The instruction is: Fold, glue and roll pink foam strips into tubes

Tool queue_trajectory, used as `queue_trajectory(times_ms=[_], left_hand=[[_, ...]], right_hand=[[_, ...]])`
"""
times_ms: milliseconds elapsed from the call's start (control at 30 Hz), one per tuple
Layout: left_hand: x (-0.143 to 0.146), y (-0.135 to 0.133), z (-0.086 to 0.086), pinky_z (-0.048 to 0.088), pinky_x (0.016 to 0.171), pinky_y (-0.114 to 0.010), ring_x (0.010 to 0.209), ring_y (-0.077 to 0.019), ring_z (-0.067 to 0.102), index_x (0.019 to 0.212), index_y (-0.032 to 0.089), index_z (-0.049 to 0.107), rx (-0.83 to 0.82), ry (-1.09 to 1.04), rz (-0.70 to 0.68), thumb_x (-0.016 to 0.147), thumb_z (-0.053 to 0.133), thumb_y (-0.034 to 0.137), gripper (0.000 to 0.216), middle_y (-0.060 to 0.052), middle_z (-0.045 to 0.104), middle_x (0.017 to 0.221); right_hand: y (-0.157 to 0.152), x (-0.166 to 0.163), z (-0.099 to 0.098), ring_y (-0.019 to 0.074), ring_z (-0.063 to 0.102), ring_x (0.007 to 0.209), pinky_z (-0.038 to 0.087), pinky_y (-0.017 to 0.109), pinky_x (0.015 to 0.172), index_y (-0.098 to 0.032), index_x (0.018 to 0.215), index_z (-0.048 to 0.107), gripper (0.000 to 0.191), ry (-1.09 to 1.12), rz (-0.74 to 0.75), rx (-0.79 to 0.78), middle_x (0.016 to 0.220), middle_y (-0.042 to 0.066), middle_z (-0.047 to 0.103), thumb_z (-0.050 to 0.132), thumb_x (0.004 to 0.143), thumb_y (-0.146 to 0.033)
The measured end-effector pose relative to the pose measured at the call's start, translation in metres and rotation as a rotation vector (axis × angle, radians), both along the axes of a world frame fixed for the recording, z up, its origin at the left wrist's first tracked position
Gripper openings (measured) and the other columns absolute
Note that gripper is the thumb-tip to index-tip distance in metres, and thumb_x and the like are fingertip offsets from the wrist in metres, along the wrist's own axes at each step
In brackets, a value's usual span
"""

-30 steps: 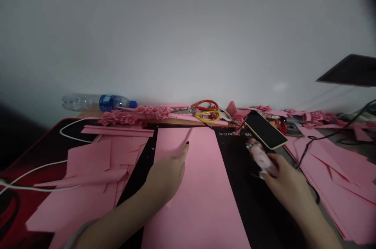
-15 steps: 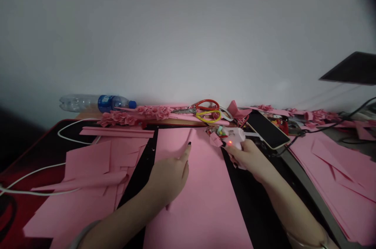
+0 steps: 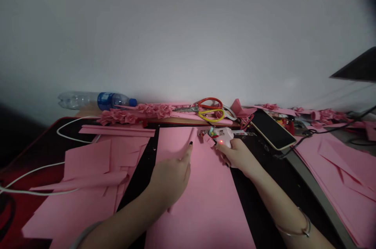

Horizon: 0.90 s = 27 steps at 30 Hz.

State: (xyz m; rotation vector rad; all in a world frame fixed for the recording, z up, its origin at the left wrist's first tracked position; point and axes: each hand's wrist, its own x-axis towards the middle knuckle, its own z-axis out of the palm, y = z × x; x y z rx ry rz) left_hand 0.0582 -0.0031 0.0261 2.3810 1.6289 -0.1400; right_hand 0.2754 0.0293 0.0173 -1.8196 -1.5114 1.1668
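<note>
A pink paper sheet (image 3: pixel 211 210) lies lengthwise in front of me, with a thin rolled edge or paper roll (image 3: pixel 193 132) running along it. My left hand (image 3: pixel 172 178) rests over that roll, its index finger stretched along it and the other fingers curled down; the part under the palm is hidden. In my right hand (image 3: pixel 237 157) is a pale hot glue gun (image 3: pixel 225 135) with a lit red light. Its nozzle end, with a scrap of pink paper (image 3: pixel 208 140) and colourful bits about it, points left over the sheet's far part, close to the roll's far end.
Scissors (image 3: pixel 211 109) with red and yellow handles lie behind the sheet, beside pink paper flowers (image 3: pixel 155 110). A plastic bottle (image 3: pixel 79 100) lies at the back left. A phone (image 3: pixel 273 129) and black cable sit right. Pink paper piles (image 3: pixel 85 163) flank both sides.
My right hand has brought the glue gun left, further over the sheet and nearer to the roll. My left hand stays almost in place. The view has shifted slightly.
</note>
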Motion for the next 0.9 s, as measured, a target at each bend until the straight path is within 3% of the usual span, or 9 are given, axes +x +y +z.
queue_trajectory(times_ms=[233, 533, 733, 900], left_hand=[[0.000, 0.001, 0.000, 0.048, 0.053, -0.032, 0.060, -0.0245, 0.067, 0.148, 0.017, 0.024, -0.023, 0.018, -0.019, 0.094, 0.034, 0.024, 0.055, -0.007, 0.070, 0.068], [0.002, 0.002, 0.018, 0.044, 0.050, -0.024, 0.052, -0.0179, 0.063, 0.150, 0.016, 0.015, -0.158, 0.077, -0.056, 0.097, 0.029, 0.020, 0.055, -0.004, 0.064, 0.059], [0.000, 0.003, 0.014, 0.049, 0.058, -0.033, 0.064, -0.0249, 0.068, 0.150, 0.019, 0.016, -0.125, 0.063, -0.033, 0.096, 0.029, 0.022, 0.056, -0.008, 0.069, 0.070], [-0.005, 0.005, 0.012, 0.050, 0.067, -0.034, 0.079, -0.0256, 0.068, 0.148, 0.020, 0.025, -0.107, -0.043, -0.038, 0.095, 0.031, 0.021, 0.053, -0.012, 0.071, 0.089]], right_hand=[[0.004, 0.001, -0.007, 0.0123, 0.053, 0.036, 0.038, 0.021, 0.037, -0.016, 0.054, 0.056, 0.039, -0.027, 0.017, 0.039, 0.043, 0.003, 0.056, 0.052, 0.082, -0.044], [0.003, -0.004, 0.002, 0.0121, 0.053, 0.038, 0.037, 0.021, 0.037, -0.017, 0.056, 0.053, 0.036, -0.079, -0.013, 0.047, 0.045, 0.002, 0.056, 0.053, 0.080, -0.044], [0.000, -0.006, 0.007, 0.0117, 0.051, 0.037, 0.034, 0.021, 0.038, -0.019, 0.052, 0.046, 0.039, -0.114, -0.025, 0.051, 0.043, 0.002, 0.053, 0.052, 0.081, -0.044], [-0.001, -0.008, 0.009, 0.0110, 0.050, 0.037, 0.033, 0.021, 0.038, -0.019, 0.052, 0.047, 0.037, -0.109, -0.018, 0.044, 0.043, 0.002, 0.054, 0.054, 0.080, -0.042]])
